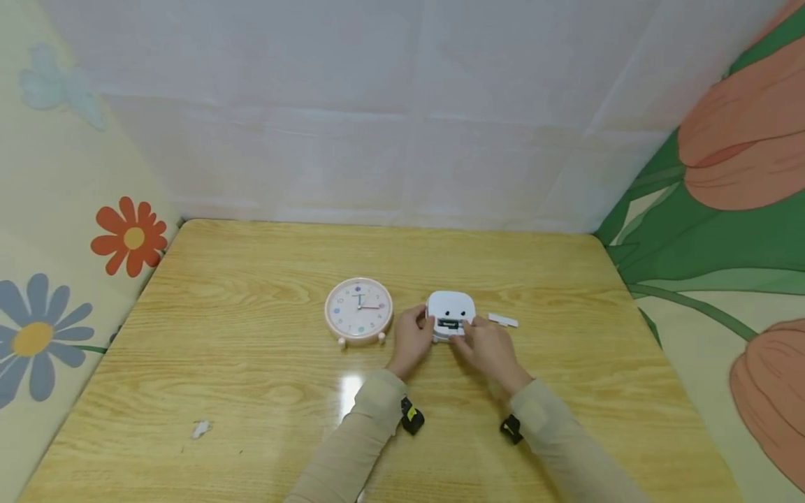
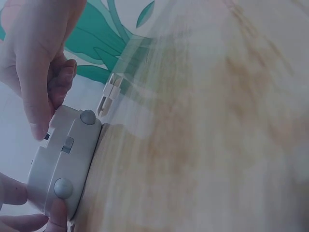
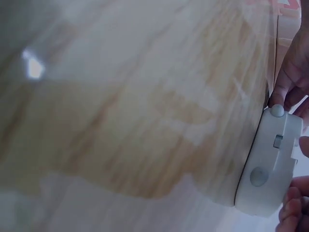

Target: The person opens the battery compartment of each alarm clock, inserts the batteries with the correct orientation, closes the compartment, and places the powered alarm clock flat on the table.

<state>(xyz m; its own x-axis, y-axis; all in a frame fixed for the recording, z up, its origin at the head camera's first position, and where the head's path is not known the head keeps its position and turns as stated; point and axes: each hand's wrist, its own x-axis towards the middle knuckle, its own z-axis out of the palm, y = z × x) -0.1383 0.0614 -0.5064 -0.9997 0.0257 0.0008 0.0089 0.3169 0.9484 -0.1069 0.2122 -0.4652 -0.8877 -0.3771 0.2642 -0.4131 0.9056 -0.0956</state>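
A white alarm clock lies with its back up, showing two dark knobs and a battery compartment with a dark battery in it. My left hand grips the clock's left side, a fingertip right beside a ball foot. On the other side is my right hand: one digit presses down at the compartment's edge, while its other fingers curl by the clock's corner. Just right of that hand lies a narrow white battery cover.
A round pink alarm clock with two ball feet lies face up left of my left hand. A small whitish scrap is on the wooden table at the near left. A pale curtain hangs behind the table.
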